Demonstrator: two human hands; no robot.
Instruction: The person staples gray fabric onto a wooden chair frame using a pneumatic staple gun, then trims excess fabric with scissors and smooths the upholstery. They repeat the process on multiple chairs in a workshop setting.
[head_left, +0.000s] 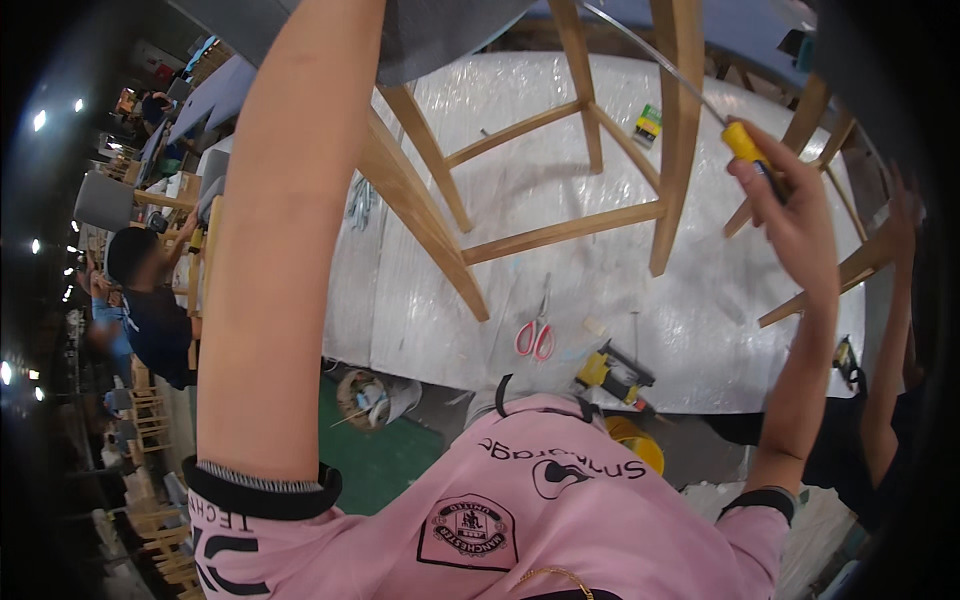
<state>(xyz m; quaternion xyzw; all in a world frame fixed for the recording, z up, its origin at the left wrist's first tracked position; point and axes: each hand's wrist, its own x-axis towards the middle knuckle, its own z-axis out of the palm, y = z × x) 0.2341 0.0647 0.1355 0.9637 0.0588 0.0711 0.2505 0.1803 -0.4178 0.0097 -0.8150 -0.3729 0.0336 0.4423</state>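
- Currently, a screwdriver [741, 139] with a yellow handle is in the right hand [797, 205], its long metal shaft slanting up and to the left across a wooden chair leg.
- Of the two hands, the right has its fingers curled around that handle; the left reaches past the top edge, so I cannot tell how it is set.
- That leg belongs to a chair [678, 165] with a grey seat, its wooden legs joined by rails low down.
- Beneath it spreads a pale tabletop [430, 315] covered in shiny film.
- Past the right-hand rail lies a small yellow-and-green box [648, 127].
- Nearer the wearer are red-handled scissors [541, 321] and, at the near edge, a yellow-and-black power tool [617, 375].
- Below that edge sits a yellow bucket [642, 445].
- Further right are another chair's wooden legs and a co-worker's arm [884, 400].
- Far left, a person in dark clothing [155, 315] is among more chairs.
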